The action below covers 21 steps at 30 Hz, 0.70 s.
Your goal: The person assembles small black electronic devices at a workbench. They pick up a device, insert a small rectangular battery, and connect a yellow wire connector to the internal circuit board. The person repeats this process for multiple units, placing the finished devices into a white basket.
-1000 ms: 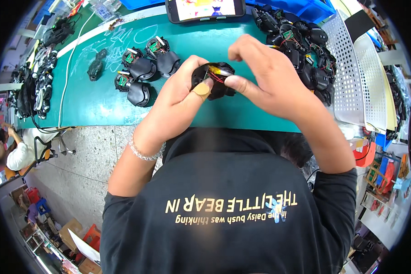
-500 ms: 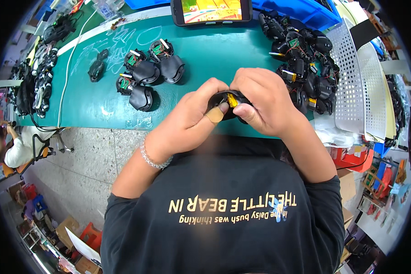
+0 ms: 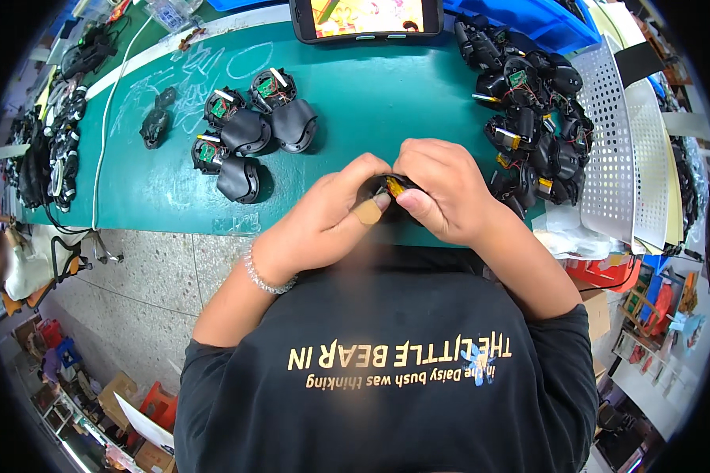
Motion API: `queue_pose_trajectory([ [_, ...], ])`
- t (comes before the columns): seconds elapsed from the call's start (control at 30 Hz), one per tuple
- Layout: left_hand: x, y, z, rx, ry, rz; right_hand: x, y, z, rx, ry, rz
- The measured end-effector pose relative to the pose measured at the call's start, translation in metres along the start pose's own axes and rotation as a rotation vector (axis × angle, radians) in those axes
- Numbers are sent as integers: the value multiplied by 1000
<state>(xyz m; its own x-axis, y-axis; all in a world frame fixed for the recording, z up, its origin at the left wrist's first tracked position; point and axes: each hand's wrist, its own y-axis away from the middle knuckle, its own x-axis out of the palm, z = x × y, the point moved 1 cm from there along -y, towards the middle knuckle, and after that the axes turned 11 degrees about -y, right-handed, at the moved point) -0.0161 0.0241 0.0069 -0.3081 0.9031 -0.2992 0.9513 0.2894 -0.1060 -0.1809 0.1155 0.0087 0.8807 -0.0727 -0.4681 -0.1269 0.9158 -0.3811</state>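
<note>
The green bench mat (image 3: 371,102) is the biggest thing here, so everything's placed relative to that. Its near edge has a grey stone-look ledge below it, and the person's black tee w/ printed text fills the bottom of the view.

On the right end of the mat there's a heap of black plastic shells (image 3: 532,118) w/ little green boards and wires showing. Just past the mat's right edge sits a white perforated tray (image 3: 619,158). At the mat's far edge, middle, a phone (image 3: 367,16) w/ a lit screen. Left-centre of the mat: a cluster of four black shell halves (image 3: 248,142), and a bit further left one small dark part (image 3: 156,122) lying alone. Off the left end, a bundle of black cables (image 3: 55,142).

Both hands are over the mat's near edge, about the middle. The left hand (image 3: 331,221) and right hand (image 3: 442,193) are both pinched around one small black part w/ yellow bits (image 3: 390,188), fingertips touching it from both sides. Left thumb has a tan plaster on it, and there's a bead bracelet on the left wrist.

Vs. half a sec ago: hands are in basically the same spot, same two-handed pinch, though the part looks more covered by the fingers. Vs. 1 s ago they've come in closer to the near edge of the mat, toward the body. The stuff on the mat hasn't moved afaict.
</note>
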Motion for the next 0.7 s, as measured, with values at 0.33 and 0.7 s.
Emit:
queue_pose_trajectory([
  [0.33,6,-1,29,-144,344,-244,16,-7,-7,308,-202,-133],
  [0.7,-50,50,23,162,-701,-649,15,-14,-19,543,-751,-548],
])
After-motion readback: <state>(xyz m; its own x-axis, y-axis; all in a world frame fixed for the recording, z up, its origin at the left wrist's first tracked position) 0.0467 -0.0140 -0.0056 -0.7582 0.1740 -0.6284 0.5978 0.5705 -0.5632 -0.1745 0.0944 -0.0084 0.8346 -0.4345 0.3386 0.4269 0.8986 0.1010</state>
